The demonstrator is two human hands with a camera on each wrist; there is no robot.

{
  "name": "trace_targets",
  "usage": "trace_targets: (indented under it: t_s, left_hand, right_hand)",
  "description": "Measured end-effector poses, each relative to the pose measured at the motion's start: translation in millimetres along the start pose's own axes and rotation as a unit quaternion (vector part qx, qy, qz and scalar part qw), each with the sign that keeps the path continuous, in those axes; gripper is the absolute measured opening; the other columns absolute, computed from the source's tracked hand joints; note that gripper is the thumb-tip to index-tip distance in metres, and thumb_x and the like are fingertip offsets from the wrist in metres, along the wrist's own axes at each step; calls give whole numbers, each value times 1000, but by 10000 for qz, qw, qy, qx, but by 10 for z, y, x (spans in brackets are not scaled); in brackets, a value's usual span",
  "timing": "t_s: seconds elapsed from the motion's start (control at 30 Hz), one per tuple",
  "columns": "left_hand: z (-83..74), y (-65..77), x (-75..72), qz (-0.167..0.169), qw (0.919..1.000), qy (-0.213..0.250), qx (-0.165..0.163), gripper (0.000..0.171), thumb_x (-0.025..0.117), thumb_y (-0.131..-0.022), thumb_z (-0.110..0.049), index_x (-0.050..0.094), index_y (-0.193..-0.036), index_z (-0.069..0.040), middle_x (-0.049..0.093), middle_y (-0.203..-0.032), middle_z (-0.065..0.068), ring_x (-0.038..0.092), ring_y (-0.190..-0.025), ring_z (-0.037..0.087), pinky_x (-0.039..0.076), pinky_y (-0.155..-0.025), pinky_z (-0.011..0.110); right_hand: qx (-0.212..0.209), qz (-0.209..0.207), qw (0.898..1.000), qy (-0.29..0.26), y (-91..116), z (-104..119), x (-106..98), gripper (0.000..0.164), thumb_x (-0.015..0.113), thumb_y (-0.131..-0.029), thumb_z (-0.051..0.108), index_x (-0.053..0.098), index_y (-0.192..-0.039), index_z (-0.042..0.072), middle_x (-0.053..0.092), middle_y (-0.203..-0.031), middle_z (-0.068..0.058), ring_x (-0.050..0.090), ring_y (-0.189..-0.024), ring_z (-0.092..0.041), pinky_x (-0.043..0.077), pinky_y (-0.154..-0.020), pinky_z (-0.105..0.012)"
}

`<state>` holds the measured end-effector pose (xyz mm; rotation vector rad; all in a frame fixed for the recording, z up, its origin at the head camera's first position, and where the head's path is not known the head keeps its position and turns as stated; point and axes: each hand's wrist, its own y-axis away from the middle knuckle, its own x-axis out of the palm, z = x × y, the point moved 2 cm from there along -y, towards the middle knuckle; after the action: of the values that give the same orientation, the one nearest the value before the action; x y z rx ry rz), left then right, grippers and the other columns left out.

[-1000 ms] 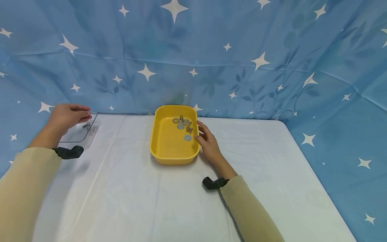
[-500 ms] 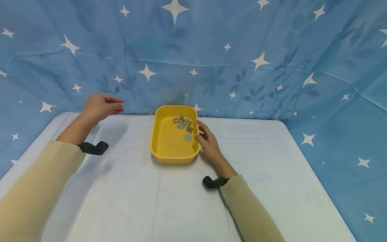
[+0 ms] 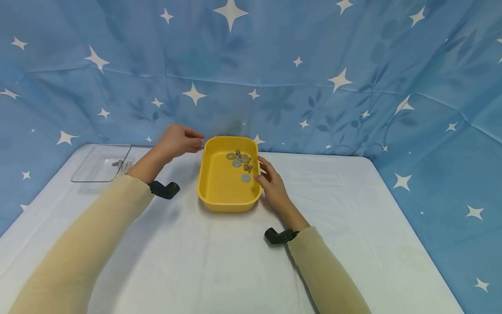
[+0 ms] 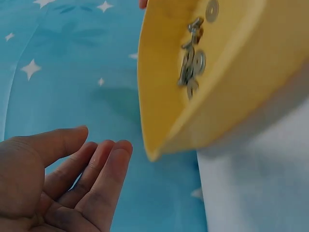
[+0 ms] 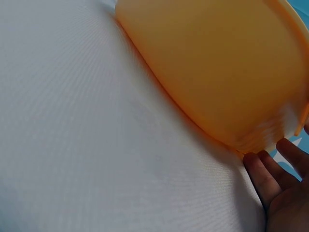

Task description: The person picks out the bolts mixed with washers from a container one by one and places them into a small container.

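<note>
A yellow tray (image 3: 229, 208) stands on the white-covered table, with washers (image 3: 245, 178) and bolts (image 3: 250, 168) lying loose toward its far right. My right hand (image 3: 276, 189) holds the tray's right side, thumb over the rim and fingers against the outer wall. In the right wrist view, the fingertips (image 5: 285, 147) meet that wall. My left hand (image 3: 178, 141) is raised just off the tray's far left corner. Seen from the left wrist, its thumb and fingers (image 4: 113, 169) are loosely bent and apart, with nothing between them.
At the table's back left sits a clear shallow container (image 3: 94, 168) holding a few bolts (image 3: 117, 163) and pale clear pieces. A blue star-patterned cloth (image 3: 251, 65) hangs along the back of the table.
My left hand has moved right from over the clear container to beside the yellow tray, uncovering the container. The right hand has stayed at the tray's side.
</note>
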<state>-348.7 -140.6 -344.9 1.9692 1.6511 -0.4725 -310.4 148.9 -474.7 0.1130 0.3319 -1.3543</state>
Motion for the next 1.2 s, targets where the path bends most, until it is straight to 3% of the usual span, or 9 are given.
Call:
trace_targets:
  t_s: [0.2,0.53,0.8,0.97,1.1,1.2]
  left_hand:
    - [-142,-164,283,234,9994,224,-150,37,65,-99,-18,65,-132,0,66,-131,20,69,-116,32,58,-98,39]
    - [-298,-338,694,487,9952,849,39,34,66,-98,-13,67,-127,4,68,-127,24,68,-115,39,57,-99,44]
    - [-315,-455,957,634,9937,922,60,33,63,-99,-14,68,-124,7,70,-120,28,71,-108,36,59,-98,43]
    - [-309,-519,1099,728,9948,712,-25,31,61,-100,-15,71,-119,7,72,-117,26,72,-108,35,59,-97,42]
    - [-254,-553,1174,622,9957,689,-51,30,61,-100,-17,74,-109,8,74,-109,22,73,-100,31,62,-89,36]
    - [-201,-564,1203,556,9963,648,-39,29,62,-99,-17,75,-100,10,74,-97,20,71,-88,27,62,-81,31]
  right_hand:
    - [20,-95,9999,74,-20,-32,-31,62,53,-100,21,33,-159,30,41,-160,-10,48,-143,-33,44,-116,-48]
    - [3,-195,9998,80,-19,-22,-35,62,53,-99,23,34,-158,31,44,-157,-9,50,-141,-33,45,-115,-48]
    - [99,-167,9998,73,-25,-13,-33,60,53,-101,21,35,-158,29,44,-158,-10,49,-142,-34,45,-116,-48]
    - [104,28,9999,-34,-50,-18,-31,61,50,-103,13,31,-160,18,40,-159,-18,47,-143,-38,43,-117,-49]
    - [38,109,9999,-56,-47,2,-19,61,49,-103,9,29,-160,13,38,-160,-21,45,-144,-40,42,-117,-50]
    - [-32,46,10000,-26,-34,4,-8,61,51,-103,13,31,-160,18,41,-159,-18,48,-143,-38,43,-117,-49]
